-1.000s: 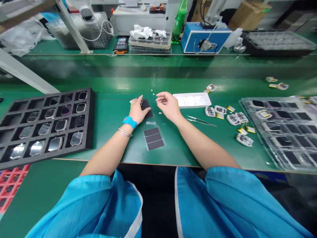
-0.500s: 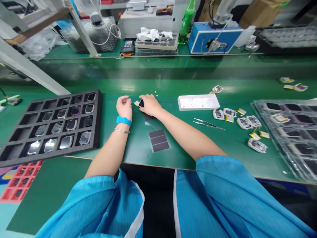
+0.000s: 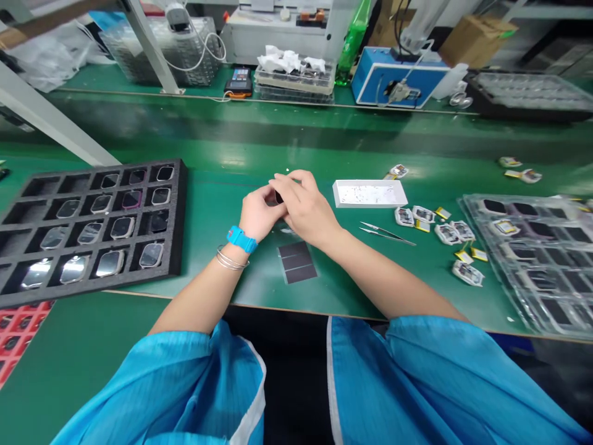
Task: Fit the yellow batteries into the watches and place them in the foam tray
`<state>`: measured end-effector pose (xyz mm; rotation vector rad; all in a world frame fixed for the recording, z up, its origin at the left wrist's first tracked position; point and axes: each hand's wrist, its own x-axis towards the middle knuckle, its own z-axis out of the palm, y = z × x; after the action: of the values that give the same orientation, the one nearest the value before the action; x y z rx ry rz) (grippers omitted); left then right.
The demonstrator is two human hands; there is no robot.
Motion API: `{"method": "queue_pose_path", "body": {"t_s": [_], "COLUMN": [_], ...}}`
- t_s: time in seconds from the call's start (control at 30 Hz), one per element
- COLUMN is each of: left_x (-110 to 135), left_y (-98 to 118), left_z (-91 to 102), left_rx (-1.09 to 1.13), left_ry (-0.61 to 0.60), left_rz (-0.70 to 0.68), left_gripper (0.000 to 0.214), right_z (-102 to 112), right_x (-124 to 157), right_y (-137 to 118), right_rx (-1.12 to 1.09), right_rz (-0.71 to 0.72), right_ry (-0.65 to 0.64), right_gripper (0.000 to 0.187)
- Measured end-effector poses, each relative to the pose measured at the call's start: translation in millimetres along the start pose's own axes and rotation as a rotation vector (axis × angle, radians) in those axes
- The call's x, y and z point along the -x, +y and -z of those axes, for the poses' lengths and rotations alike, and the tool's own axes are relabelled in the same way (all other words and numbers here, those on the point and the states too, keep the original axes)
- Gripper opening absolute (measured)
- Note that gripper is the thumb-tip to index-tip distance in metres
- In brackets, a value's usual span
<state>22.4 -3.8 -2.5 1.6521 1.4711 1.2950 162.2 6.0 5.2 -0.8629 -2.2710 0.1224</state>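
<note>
My left hand (image 3: 259, 216) and my right hand (image 3: 306, 210) meet over the middle of the green bench, fingers closed around a dark smartwatch (image 3: 278, 197). Only a small black part of the watch shows between them; the fingers hide the rest. Just below the hands, a clear sheet with black rectangular strips (image 3: 297, 262) lies flat. Right of my right hand sits a shallow white tray (image 3: 337, 196) holding tiny bits. A pair of tweezers (image 3: 388, 233) rests below that tray.
A black foam tray (image 3: 181, 216) of smartwatches fills the left side. Several opened watch cases (image 3: 467, 272) with yellow batteries (image 3: 479, 254) lie at right, beside stacked clear plastic trays (image 3: 498, 281). A blue machine (image 3: 398, 77) and green bottle (image 3: 351, 46) stand on the back shelf.
My left hand has moved right and joined my right hand on the watch. The right hand has shifted right and lifted the watch off the bench. The view has turned slightly.
</note>
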Motion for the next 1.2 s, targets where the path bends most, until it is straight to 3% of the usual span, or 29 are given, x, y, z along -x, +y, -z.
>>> {"method": "queue_pose_path", "body": {"t_s": [0.1, 0.27, 0.37, 0.6, 0.8, 1.03, 1.2], "left_x": [6.8, 5.0, 3.3, 6.0, 9.1, 12.5, 14.4], "left_y": [6.6, 7.3, 7.1, 2.2, -1.2, -1.0, -0.8], "left_z": [-2.7, -1.5, 3.9, 8.3, 1.9, -11.8, -16.1], "left_rx": [0.019, 0.591, 0.780, 0.818, 0.886, 0.853, 0.900], "left_ry": [-0.065, -0.455, -0.559, -0.579, -0.595, -0.501, -0.486], "left_rz": [0.008, 0.211, 0.318, 0.347, 0.353, 0.256, 0.278], "left_gripper": [0.012, 0.035, 0.044, 0.062, 0.057, 0.054, 0.053], "right_z": [12.4, 29.0, 32.2, 28.6, 27.9, 31.2, 29.1], "right_x": [15.5, 36.3, 44.5, 49.7, 50.8, 52.3, 53.1], "right_y": [-3.9, 0.1, 4.6, 3.1, 4.1, 5.3, 3.7], "right_rx": [-0.006, -0.076, -0.195, -0.230, -0.141, 0.101, 0.082], "right_rz": [0.014, -0.067, -0.170, -0.207, -0.189, -0.193, -0.178], "right_ry": [0.012, 0.146, 0.260, 0.364, 0.376, 0.297, 0.316], "right_gripper": [0.050, 0.049, 0.040, 0.015, 0.013, 0.016, 0.017]}}
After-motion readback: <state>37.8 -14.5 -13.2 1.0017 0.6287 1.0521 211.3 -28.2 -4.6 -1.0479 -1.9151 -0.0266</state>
